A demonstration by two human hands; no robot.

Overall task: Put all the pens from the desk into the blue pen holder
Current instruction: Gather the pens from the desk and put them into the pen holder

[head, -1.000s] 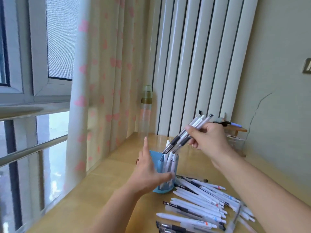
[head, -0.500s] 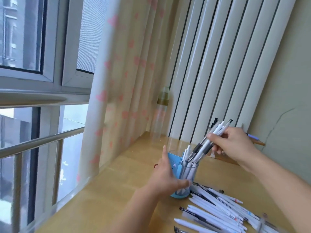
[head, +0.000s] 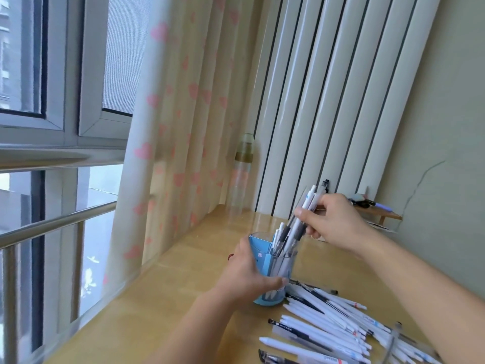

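Heart-print curtain (head: 183,127) far left by window. Left hand (head: 249,274) wraps w/ clenched grip round blue pen holder (head: 265,261), upright on counter (head: 162,298). Above it, right hand (head: 333,222) pinches pen bundle (head: 299,224), tilted, lower tips inside holder. Loose pens (head: 328,327) spread on counter just right of holder.
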